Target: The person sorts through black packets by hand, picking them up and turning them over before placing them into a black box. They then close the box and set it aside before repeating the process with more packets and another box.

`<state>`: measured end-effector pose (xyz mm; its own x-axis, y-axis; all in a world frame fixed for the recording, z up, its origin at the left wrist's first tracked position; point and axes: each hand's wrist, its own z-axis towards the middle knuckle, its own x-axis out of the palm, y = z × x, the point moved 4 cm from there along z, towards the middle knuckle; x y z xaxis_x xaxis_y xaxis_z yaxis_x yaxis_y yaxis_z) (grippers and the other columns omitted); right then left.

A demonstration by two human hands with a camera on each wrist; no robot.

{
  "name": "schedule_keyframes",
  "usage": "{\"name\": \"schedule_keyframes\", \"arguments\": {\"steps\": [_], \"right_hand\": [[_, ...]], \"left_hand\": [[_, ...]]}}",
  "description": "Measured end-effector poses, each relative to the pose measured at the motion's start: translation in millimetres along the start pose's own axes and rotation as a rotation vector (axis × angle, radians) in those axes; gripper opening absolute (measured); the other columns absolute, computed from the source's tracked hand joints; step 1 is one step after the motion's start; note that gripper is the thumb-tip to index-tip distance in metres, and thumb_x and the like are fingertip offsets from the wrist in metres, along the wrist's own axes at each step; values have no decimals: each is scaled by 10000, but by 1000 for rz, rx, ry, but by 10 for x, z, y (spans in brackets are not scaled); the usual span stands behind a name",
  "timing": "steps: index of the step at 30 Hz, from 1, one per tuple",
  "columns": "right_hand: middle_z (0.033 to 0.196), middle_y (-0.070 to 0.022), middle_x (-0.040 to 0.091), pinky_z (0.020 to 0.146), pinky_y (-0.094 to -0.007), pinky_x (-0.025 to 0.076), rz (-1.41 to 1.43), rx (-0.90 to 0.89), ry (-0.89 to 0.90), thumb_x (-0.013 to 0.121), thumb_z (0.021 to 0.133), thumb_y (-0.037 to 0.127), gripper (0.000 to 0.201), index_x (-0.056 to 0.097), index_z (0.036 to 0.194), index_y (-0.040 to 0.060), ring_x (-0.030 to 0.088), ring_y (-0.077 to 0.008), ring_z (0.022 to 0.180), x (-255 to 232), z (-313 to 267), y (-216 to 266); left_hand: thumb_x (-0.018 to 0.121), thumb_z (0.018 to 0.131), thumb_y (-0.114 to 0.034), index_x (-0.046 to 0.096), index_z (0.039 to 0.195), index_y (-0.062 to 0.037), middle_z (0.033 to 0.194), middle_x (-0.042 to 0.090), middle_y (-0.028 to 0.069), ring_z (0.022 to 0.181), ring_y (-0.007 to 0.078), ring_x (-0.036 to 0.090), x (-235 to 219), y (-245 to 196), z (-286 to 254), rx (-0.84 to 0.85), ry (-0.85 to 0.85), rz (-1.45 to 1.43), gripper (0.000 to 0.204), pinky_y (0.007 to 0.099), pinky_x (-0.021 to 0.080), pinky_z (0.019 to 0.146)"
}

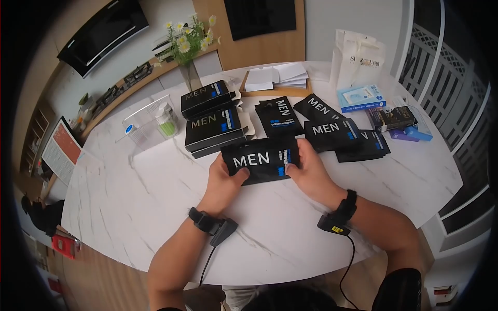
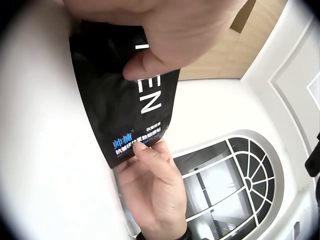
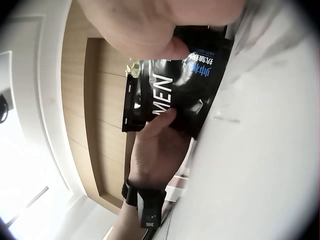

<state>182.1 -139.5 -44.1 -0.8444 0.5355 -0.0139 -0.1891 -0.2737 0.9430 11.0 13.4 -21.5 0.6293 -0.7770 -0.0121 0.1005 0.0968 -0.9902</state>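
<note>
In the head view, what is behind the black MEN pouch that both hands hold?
Beyond the held pouch are black MEN boxes and more MEN pouches on the marble-patterned table. In that view, it covers the tabletop directly behind it; anything lying there cannot be seen.

Over the surface point(image 1: 129, 207), a MEN sachet point(image 1: 259, 168) spans from the left hand point(image 1: 225, 179) to the right hand point(image 1: 314, 173). Behind it, leftward, sit two MEN cartons point(image 1: 215, 132), one behind the other; left of them is a basket point(image 1: 145, 122) with a bottle point(image 1: 167, 125) at its right end. A vase of daisies point(image 1: 192, 78) stands behind the cartons. Behind and right of the hands lie loose sachets point(image 1: 332, 133), with a tray point(image 1: 275, 94) of papers point(image 1: 290, 76) behind them. Farther right, a paper bag point(image 1: 358, 65) stands behind a flat box point(image 1: 361, 97).
</note>
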Motion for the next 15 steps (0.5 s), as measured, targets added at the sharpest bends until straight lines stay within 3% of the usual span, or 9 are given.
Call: {"name": "schedule_keyframes", "arguments": {"steps": [4, 10, 15], "right_hand": [[1354, -191, 584, 1099, -363, 448, -155, -83, -32, 611, 912, -78, 592, 403, 1463, -27, 584, -251, 1269, -81, 25, 40], [1391, -207, 555, 1116, -377, 434, -204, -101, -41, 630, 910, -47, 659, 369, 1514, -7, 560, -292, 1304, -98, 0, 105], [1451, -250, 531, 1130, -403, 438, -216, -2, -39, 662, 961, 55, 704, 313, 1564, -47, 542, -328, 1354, -75, -12, 74]], "left_hand": [[710, 869, 93, 545, 1352, 0, 1285, 631, 72, 1079, 126, 621, -54, 92, 2, -37, 7, 65, 519, 271, 516, 978], [721, 899, 32, 490, 1433, -37, 1383, 584, 68, 1233, 149, 551, 75, -42, -58, 92, -31, -112, 585, 313, 488, 1043], [703, 1009, -96, 456, 1474, -32, 1418, 554, 63, 1272, 145, 508, 47, 50, -15, 61, -25, -46, 530, 320, 425, 1105]]}}
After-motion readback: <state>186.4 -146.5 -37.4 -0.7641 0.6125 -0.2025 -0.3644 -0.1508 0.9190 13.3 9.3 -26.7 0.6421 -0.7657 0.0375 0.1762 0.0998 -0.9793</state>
